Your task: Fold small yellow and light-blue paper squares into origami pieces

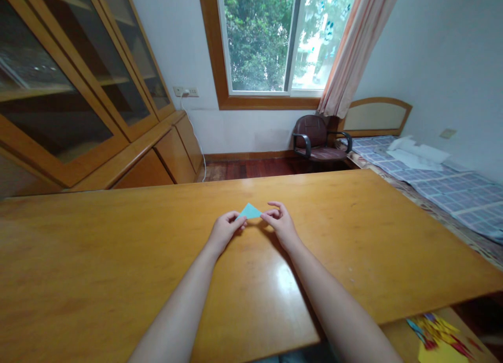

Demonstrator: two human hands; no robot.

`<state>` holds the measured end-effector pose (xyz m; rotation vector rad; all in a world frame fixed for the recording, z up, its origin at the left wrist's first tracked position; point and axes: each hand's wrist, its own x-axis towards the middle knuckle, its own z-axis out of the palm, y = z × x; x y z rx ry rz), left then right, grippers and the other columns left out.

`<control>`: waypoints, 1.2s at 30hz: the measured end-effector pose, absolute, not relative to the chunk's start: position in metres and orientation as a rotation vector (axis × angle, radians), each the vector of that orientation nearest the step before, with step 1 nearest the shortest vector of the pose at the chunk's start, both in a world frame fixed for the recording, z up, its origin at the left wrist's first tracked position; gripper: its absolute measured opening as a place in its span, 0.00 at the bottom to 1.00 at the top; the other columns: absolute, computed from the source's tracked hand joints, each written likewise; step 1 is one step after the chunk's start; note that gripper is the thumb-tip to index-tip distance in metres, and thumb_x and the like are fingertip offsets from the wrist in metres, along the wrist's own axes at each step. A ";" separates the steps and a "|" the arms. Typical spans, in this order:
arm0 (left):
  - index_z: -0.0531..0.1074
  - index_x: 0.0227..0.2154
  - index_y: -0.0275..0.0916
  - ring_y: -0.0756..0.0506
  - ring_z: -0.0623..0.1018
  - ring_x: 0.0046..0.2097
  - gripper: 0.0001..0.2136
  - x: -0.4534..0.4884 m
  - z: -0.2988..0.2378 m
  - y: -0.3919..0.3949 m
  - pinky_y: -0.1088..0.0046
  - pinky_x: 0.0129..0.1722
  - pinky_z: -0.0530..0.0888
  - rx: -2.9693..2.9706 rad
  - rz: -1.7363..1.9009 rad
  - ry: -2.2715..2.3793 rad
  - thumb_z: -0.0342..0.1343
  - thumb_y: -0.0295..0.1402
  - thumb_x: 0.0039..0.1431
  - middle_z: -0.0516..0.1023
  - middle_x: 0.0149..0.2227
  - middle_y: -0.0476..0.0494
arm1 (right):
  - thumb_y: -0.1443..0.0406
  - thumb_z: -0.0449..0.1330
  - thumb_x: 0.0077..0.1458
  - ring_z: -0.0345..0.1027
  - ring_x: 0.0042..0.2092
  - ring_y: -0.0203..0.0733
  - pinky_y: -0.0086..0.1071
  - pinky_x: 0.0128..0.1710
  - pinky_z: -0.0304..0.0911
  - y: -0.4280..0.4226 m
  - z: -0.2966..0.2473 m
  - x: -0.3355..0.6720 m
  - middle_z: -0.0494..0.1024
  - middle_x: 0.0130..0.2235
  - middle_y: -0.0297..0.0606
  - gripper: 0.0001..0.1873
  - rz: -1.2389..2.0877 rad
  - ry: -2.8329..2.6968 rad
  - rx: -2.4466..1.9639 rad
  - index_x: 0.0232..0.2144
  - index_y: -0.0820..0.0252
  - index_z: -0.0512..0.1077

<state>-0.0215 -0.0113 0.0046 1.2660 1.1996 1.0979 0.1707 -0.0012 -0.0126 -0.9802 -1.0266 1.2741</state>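
A small light-blue piece of folded paper (250, 211), triangular in outline with its point facing away from me, is held just above the wooden table. My left hand (229, 228) pinches its left corner between thumb and fingers. At the right corner, my right hand (280, 221) grips the paper with thumb and index finger, its other fingers partly raised. Both forearms reach in from the near edge. The paper's underside and the fingertips behind it are hidden.
The broad wooden table (118, 268) spans the view. Beyond it stand a brown armchair (320, 138) and a bed (424, 179) at right. A glass-door cabinet (129, 138) lines the left. Colourful paper pieces (440, 331) lie on a lower surface at bottom right.
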 end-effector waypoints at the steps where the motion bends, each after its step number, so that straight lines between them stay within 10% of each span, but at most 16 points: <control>1: 0.73 0.23 0.35 0.51 0.70 0.24 0.16 -0.022 0.004 -0.011 0.77 0.26 0.66 1.251 1.101 1.196 0.64 0.45 0.48 0.73 0.21 0.49 | 0.61 0.71 0.40 0.70 0.29 0.37 0.31 0.35 0.63 -0.001 -0.012 0.171 0.78 0.28 0.29 0.28 1.273 -1.012 -0.985 0.43 0.56 0.66; 18: 0.73 0.25 0.36 0.49 0.72 0.26 0.14 -0.023 0.002 -0.012 0.76 0.29 0.67 1.412 1.027 1.213 0.61 0.44 0.51 0.75 0.23 0.48 | 0.56 0.64 0.52 0.71 0.39 0.42 0.35 0.41 0.65 -0.004 -0.010 0.171 0.79 0.39 0.39 0.14 1.117 -1.234 -1.046 0.38 0.58 0.79; 36: 0.75 0.25 0.36 0.47 0.73 0.28 0.14 -0.020 0.003 -0.014 0.75 0.29 0.67 1.643 0.867 1.221 0.58 0.43 0.54 0.76 0.24 0.47 | 0.55 0.62 0.51 0.69 0.33 0.41 0.33 0.37 0.62 -0.006 -0.010 0.171 0.78 0.29 0.35 0.14 1.133 -1.360 -1.091 0.28 0.60 0.77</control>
